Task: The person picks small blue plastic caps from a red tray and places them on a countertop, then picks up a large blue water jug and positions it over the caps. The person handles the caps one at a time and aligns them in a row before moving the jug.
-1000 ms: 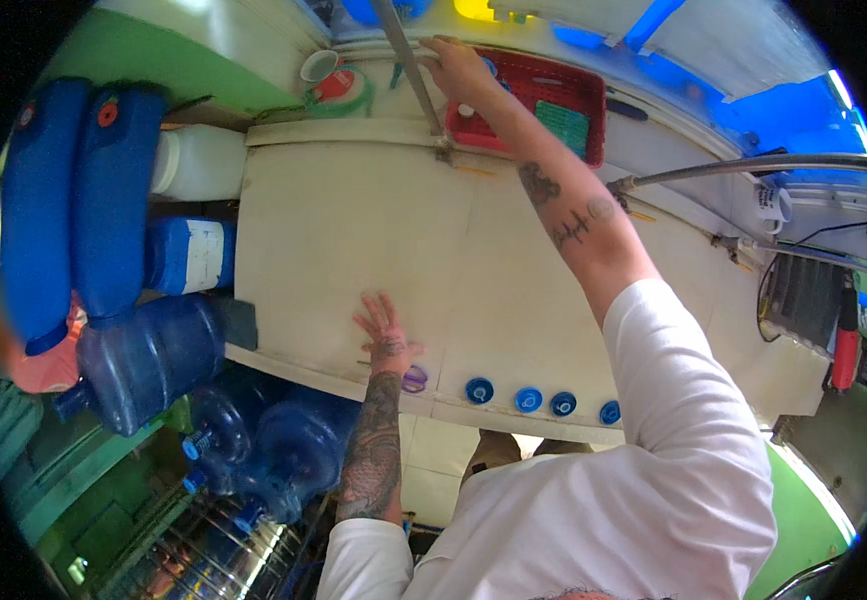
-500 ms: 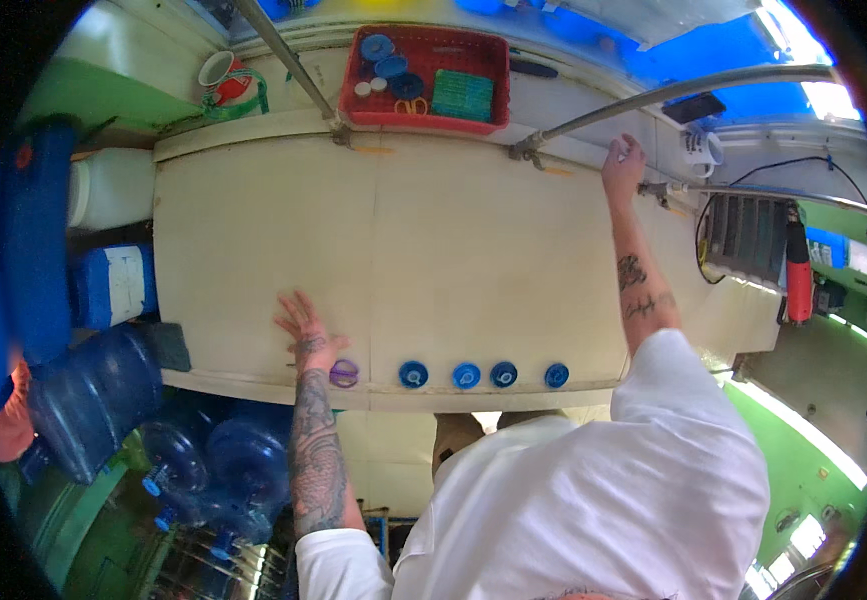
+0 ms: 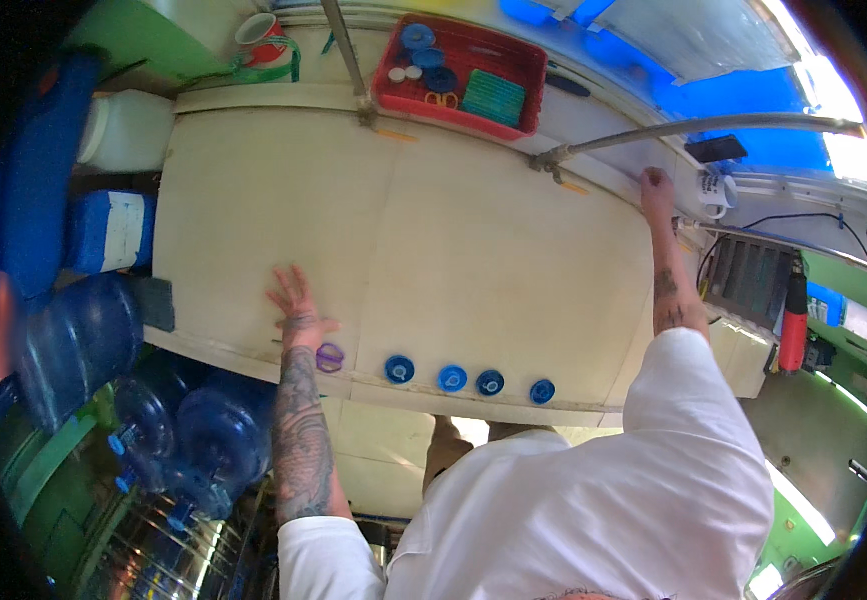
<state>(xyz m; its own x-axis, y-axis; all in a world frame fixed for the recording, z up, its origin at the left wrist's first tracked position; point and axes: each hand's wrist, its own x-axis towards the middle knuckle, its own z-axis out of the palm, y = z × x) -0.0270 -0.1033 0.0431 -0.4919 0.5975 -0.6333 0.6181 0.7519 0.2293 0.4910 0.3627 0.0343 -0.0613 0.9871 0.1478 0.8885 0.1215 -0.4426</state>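
Note:
My left hand [image 3: 298, 308] lies palm down on the cream worktop [image 3: 433, 240], fingers spread and holding nothing. Just beside its wrist is a purple ring-shaped thing [image 3: 330, 357]. To the right of that, several blue bottle caps [image 3: 451, 378] stand in a row along the near edge. My right arm stretches to the far right, where my right hand [image 3: 656, 187] is closed at the back ledge. Its fingers are curled, and whatever may be inside them is hidden. A white mug [image 3: 716, 196] stands a little to the right of this hand.
A red tray [image 3: 458, 120] at the back holds blue caps, small white caps, orange-handled scissors and a green block. Metal pipes [image 3: 693, 128] cross the far side. At left are large blue water bottles [image 3: 83, 345] and a blue jerrycan [image 3: 108, 232]. A dark phone-like slab [image 3: 715, 149] lies at far right.
The view has turned and shifted slightly. My right hand still reaches to the far-right ledge, its fingers now more curled. My left hand remains spread on the worktop; the caps have kept their row.

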